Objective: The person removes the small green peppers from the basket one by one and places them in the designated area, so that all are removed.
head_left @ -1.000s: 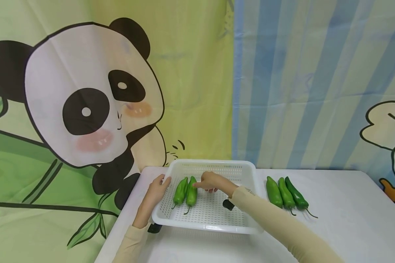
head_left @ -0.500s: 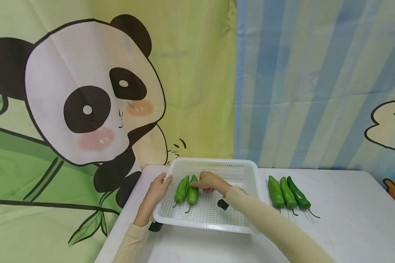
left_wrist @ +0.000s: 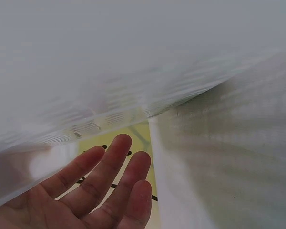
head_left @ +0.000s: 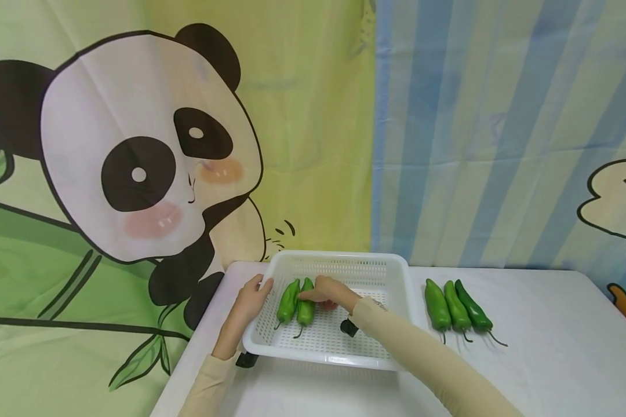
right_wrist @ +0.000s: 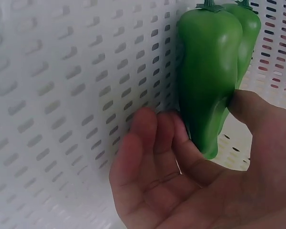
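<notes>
Legible text: none in the head view or in either wrist view. Right of lower centre in the head view, near the cuff of the right sleeve [head_left: 433, 362]: a small dark marking [head_left: 379, 304], resembling a line of lettering but too small and blurred to decipher. At upper right of the same view, on the striped curtain [head_left: 448, 191]: a faint purple mark [head_left: 497, 121], impossible to tell as letter or pattern. Left of centre, just beside the printed panda [head_left: 151, 104]: short black strokes [head_left: 289, 227], apparently part of the drawing and not readable as characters or numbers.
</notes>
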Demonstrator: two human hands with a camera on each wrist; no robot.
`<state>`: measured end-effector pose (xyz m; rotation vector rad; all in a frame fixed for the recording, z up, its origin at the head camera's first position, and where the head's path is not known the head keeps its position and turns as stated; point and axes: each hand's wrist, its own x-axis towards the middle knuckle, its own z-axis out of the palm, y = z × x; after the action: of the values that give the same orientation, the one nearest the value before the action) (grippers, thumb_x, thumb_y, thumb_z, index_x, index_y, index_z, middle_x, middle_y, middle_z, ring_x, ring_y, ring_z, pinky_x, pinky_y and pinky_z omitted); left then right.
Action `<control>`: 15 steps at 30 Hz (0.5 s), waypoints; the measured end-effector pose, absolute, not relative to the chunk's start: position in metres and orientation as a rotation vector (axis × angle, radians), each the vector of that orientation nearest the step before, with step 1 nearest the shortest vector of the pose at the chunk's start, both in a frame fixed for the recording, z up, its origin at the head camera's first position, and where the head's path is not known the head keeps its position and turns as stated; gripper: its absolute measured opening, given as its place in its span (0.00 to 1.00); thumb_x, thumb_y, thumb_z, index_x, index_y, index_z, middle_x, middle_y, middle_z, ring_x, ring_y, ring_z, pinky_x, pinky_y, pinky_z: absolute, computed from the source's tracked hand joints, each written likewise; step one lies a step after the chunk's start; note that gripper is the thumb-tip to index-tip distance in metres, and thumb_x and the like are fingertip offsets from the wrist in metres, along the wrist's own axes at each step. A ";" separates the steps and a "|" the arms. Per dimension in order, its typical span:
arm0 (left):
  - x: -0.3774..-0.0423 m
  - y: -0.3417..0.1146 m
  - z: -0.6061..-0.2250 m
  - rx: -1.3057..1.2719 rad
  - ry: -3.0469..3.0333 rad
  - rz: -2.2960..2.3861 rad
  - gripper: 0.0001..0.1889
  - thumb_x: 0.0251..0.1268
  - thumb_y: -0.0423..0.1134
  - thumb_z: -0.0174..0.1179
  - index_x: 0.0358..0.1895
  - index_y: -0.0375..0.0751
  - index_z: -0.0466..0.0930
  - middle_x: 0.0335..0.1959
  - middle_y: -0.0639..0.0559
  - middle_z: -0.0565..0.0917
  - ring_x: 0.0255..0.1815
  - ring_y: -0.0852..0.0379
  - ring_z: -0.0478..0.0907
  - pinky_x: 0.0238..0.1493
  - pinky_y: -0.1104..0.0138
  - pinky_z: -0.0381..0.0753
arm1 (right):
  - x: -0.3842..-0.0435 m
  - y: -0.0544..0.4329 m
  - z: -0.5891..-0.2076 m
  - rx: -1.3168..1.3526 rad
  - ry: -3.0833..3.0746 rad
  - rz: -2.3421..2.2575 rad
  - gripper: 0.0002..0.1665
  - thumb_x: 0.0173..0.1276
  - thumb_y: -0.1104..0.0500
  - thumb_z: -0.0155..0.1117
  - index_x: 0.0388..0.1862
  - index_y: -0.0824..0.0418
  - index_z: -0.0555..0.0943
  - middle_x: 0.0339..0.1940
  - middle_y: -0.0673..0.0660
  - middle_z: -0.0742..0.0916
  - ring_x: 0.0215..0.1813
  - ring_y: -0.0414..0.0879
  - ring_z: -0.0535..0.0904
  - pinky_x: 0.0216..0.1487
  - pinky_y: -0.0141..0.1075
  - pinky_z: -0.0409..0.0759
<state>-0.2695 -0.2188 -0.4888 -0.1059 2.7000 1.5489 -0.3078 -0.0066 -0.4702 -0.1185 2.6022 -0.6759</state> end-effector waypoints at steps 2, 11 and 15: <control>-0.269 -0.219 -0.489 -0.110 2.694 1.552 0.23 0.79 0.56 0.48 0.63 0.45 0.73 0.40 0.40 0.86 0.26 0.52 0.86 0.22 0.60 0.86 | -0.308 -0.006 -0.471 -0.107 2.593 -0.699 0.27 0.67 0.36 0.65 0.28 0.59 0.76 0.31 0.60 0.86 0.32 0.52 0.86 0.35 0.43 0.86; -0.268 -0.217 -0.489 -0.124 2.691 1.551 0.23 0.79 0.55 0.48 0.65 0.45 0.73 0.41 0.40 0.86 0.27 0.53 0.87 0.22 0.61 0.86 | -0.309 0.000 -0.472 -0.098 2.535 -0.789 0.27 0.65 0.40 0.68 0.20 0.58 0.73 0.24 0.57 0.84 0.28 0.50 0.84 0.38 0.45 0.87; -0.268 -0.217 -0.488 -0.122 2.693 1.553 0.23 0.79 0.55 0.48 0.65 0.44 0.72 0.41 0.39 0.86 0.27 0.53 0.87 0.22 0.60 0.86 | -0.310 0.003 -0.471 -0.088 2.501 -0.820 0.26 0.65 0.40 0.68 0.21 0.58 0.73 0.24 0.56 0.82 0.28 0.50 0.83 0.37 0.44 0.87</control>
<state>-0.2681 -0.2171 -0.4881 -0.1216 2.6927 1.5528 -0.3100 0.0030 -0.4708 -0.0878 2.5011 -0.8203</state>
